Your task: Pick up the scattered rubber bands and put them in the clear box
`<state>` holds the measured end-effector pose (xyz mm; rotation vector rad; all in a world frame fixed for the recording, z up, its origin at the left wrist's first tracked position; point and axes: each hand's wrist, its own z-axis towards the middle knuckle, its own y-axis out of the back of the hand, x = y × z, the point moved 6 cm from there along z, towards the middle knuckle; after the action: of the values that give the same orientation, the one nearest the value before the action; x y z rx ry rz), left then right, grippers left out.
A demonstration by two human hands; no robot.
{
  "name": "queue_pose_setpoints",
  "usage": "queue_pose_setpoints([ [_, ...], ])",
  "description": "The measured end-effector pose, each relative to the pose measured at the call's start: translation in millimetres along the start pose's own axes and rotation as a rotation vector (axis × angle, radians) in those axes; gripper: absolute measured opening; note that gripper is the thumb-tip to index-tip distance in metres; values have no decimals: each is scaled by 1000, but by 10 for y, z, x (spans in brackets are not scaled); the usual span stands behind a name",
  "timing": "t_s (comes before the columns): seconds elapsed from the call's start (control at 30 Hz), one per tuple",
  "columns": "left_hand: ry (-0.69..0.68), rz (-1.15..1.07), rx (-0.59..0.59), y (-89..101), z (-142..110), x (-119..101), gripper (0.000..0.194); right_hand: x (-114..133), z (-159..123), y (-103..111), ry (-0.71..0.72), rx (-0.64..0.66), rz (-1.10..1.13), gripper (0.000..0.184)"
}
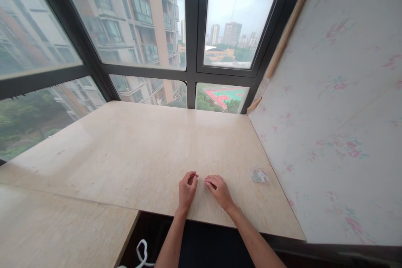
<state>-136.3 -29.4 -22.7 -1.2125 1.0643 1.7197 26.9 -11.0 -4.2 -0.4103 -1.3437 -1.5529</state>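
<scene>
hands (pixel 187 188) (pixel 220 190) loosely curled; pale, mottled, glossy countertop (pixel 141 146); small clear packet (pixel 260 175).

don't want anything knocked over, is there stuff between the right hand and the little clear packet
Nothing visible stands between the right hand and the clear packet; only the tabletop shows there. The wall is beyond the packet.

Ledge (pixel 141 142) mottled beige; wallpaper (pixel 339 113) whitish, pink-floral (touches of green); window frame (pixel 191 76) dark grey.
</scene>
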Motion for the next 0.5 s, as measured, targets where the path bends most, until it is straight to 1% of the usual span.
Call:
queue_pose_setpoints([
  [0.1, -1, -2, 2, -2, -19, -25, 18, 31, -18, 42, 3, 0, 22, 20],
  [0.27, -6, 52, 29, -12, -61, -41, 19, 26, -39, 51, -13, -9, 51, 27],
  [0.5, 11, 85, 35, -46, -16, -57, 17, -3, -86, 83, -17, 4, 105, 30],
])
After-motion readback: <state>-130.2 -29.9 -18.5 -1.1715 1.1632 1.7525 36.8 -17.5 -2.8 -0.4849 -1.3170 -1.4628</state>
